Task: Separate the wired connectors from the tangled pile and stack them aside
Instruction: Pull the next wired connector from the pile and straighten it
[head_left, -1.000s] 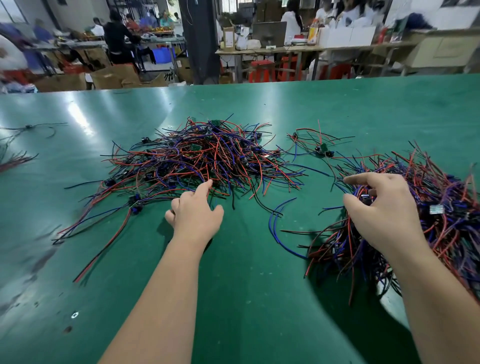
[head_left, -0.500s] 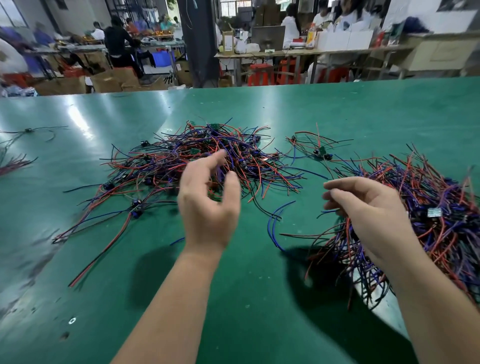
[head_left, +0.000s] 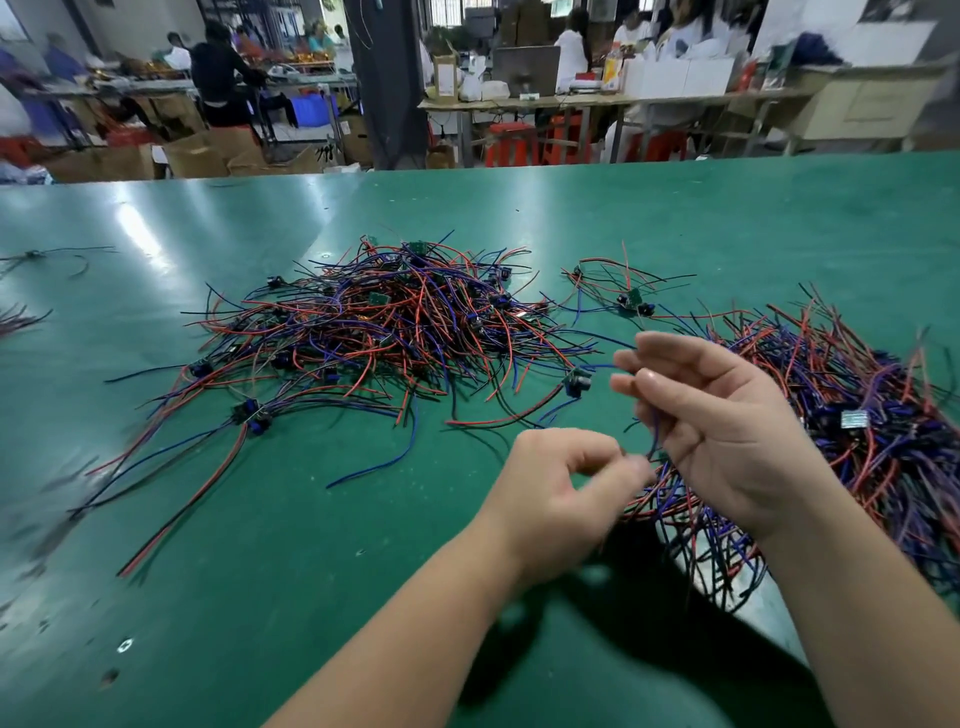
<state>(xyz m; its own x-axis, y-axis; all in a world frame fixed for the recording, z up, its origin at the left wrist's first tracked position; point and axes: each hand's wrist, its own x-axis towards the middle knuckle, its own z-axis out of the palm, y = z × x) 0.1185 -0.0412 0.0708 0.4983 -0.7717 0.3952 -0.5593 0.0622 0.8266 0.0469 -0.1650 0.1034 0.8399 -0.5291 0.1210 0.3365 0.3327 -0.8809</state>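
Right hand (head_left: 727, 436) is being held raised over the worktop (head_left: 260, 519), its fingers curled on a blue wire (head_left: 655, 431) that is being led from a wired connector (head_left: 574, 383) at the near right edge of the tangled pile (head_left: 395, 332). Left hand (head_left: 561, 499) is being positioned just below and beside it, fingers curled and thumb brought toward the wire's lower end, though blur is preventing any grip from being confirmed. A second heap (head_left: 857, 415) of red, blue and black wires is being carried by the worktop behind the right hand, apart from the tangled pile.
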